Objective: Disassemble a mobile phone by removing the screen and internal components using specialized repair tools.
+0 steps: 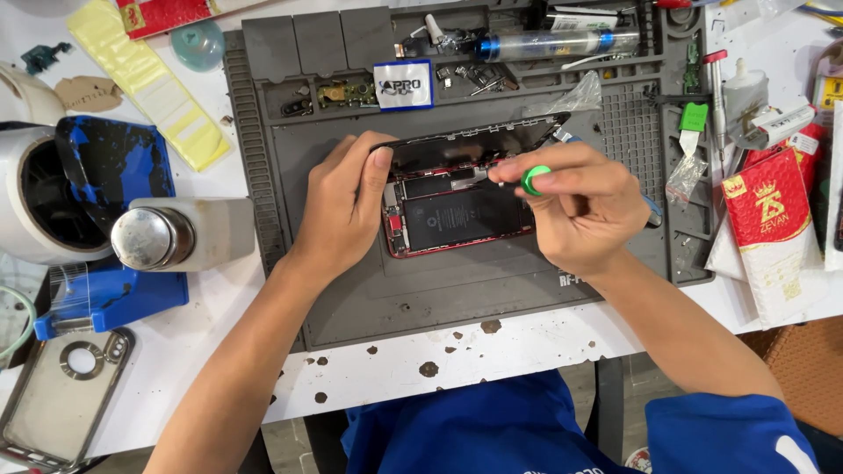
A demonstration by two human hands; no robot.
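Head view looks down on a white, chipped workbench (492, 351) carrying a large grey repair mat (457, 290), and on the mat's flat middle lies an opened phone (457, 219) with a red frame. Its screen panel (479, 140) is already lifted free along one edge and stands tilted up behind the body, so the dark battery (461, 215) and inner parts are bare; the panel seems still joined at one side, and no inner part looks removed yet, so the work appears to be at an early-to-middle stage. The left hand (342, 206) is closed on the phone's left edge, thumb pressing the raised panel's corner to steady it. The right hand (580, 206) is pinched tight on a small screwdriver with a green cap (534, 180), its tip aimed at the upper inside of the phone, though the tip itself is too small to make out. Along the mat's top run shallow moulded trays (369, 92): they hold small metal brackets and screws, a blue-and-white card (403, 85), and a blue-ended clear tube (553, 44). A side slot holds a green-handled scraper (692, 123)
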